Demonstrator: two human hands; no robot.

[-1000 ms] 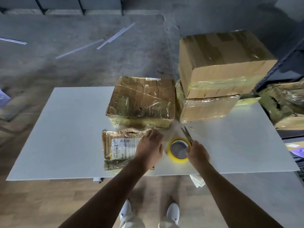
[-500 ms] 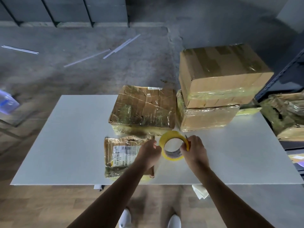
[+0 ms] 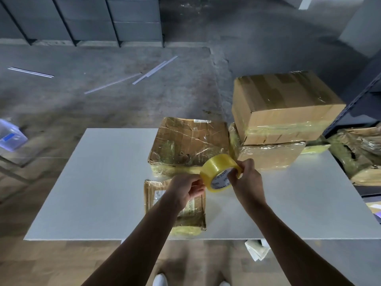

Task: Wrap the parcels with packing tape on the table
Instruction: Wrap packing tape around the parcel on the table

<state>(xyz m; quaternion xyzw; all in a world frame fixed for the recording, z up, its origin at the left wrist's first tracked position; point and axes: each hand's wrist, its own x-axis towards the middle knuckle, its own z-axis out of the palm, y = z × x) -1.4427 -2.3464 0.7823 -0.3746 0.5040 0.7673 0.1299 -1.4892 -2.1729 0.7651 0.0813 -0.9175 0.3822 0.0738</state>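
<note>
A yellowish roll of packing tape (image 3: 216, 169) is held up above the white table (image 3: 99, 182). My right hand (image 3: 246, 180) grips the roll, fingers through its core. My left hand (image 3: 188, 187) pinches at the roll's left edge. Below my left hand lies a small flat parcel (image 3: 194, 215) with a printed label, partly hidden by my forearm. Behind it sits a larger tape-wrapped parcel (image 3: 189, 145). To the right a big cardboard box (image 3: 284, 108) is stacked on another wrapped parcel (image 3: 268, 155). The scissors are not visible.
More wrapped parcels (image 3: 358, 153) sit on a dark shelf at the right edge. A clear plastic bin (image 3: 10, 135) stands on the floor at left. Thin white strips (image 3: 152, 71) lie on the concrete floor beyond. Crumpled paper (image 3: 256, 249) lies under the table's front edge.
The tape roll has been lifted off the table and tilted up. My left hand left the small parcel and came to the roll's edge. The camera tilted upward.
</note>
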